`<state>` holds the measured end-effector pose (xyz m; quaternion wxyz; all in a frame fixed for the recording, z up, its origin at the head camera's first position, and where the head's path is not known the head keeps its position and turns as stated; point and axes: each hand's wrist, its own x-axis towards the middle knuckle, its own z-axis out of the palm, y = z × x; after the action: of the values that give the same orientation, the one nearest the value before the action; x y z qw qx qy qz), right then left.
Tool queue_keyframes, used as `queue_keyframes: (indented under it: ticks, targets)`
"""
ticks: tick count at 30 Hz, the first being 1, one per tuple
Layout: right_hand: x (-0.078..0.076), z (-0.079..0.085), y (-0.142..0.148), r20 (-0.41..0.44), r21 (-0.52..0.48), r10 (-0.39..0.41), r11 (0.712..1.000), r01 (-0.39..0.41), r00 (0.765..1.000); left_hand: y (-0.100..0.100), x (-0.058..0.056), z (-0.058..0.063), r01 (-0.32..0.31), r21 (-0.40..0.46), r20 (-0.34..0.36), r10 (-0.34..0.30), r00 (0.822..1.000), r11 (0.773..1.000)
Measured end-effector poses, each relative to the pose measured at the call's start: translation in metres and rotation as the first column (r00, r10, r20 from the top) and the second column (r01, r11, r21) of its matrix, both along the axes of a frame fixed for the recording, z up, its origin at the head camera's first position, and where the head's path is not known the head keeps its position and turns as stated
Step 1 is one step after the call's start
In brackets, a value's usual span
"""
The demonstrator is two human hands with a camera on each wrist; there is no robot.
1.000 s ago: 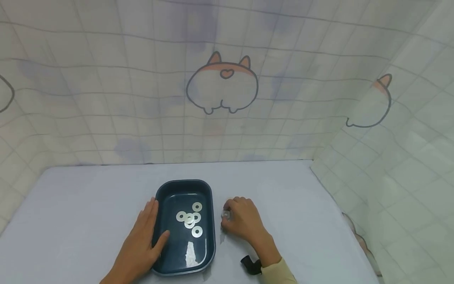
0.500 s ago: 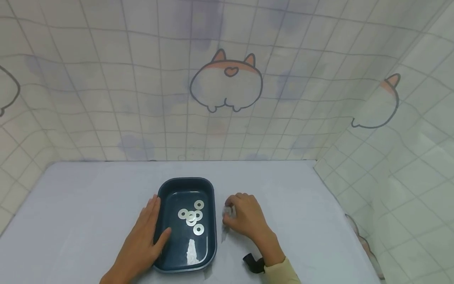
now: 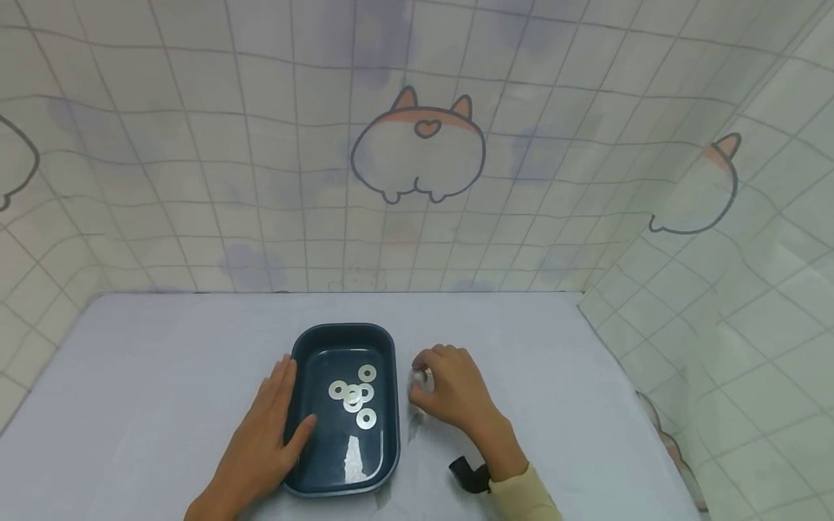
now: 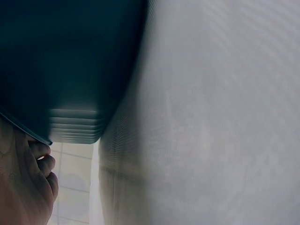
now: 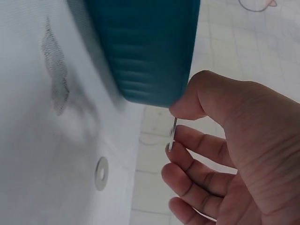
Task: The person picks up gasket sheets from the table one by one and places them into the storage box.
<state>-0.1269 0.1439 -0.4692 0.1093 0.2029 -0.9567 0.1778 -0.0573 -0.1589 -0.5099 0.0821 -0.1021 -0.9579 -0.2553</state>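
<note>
My left hand (image 3: 260, 434) rests along the left side of a dark blue tray (image 3: 326, 449), its fingers straight against the outside and the thumb over the rim. Inside the tray lie several flat metal washers (image 3: 352, 391), some overlapping. To the right of the tray, my right hand (image 3: 452, 387) pinches a washer (image 5: 173, 136) between thumb and fingertips; the right wrist view shows it edge-on. Below that hand, another washer (image 5: 98, 176) lies on the white table. The left wrist view shows the tray's outer wall (image 4: 70, 70) and part of the left hand (image 4: 28, 183).
A white cloth (image 3: 163, 376) covers the table. Behind and to the right hangs a pale gridded curtain (image 3: 293, 181) with cartoon drawings. A black device (image 3: 470, 476) sits by the right wrist, just above a yellow sleeve (image 3: 524, 496).
My right hand has risen slightly with the pinched washer, and its thumb and index finger now form a clearer ring. The left hand and tray keep their places; the head view shifts a little.
</note>
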Motion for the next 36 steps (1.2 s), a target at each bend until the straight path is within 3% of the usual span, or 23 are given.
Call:
queue_keyframes:
  ticks: [24, 36]
  targets:
    - [0.000, 0.037, -0.024, 0.037, -0.006, 0.121, 0.993, -0.121, 0.992, 0.000, 0.001, 0.002, -0.009, 0.003, 0.018, 0.009, 1.000, 1.000]
    - [-0.003, 0.044, -0.043, 0.035, 0.020, 0.193, 0.981, -0.194, 0.981, -0.001, 0.000, -0.001, -0.004, 0.004, -0.012, 0.004, 1.000, 1.000]
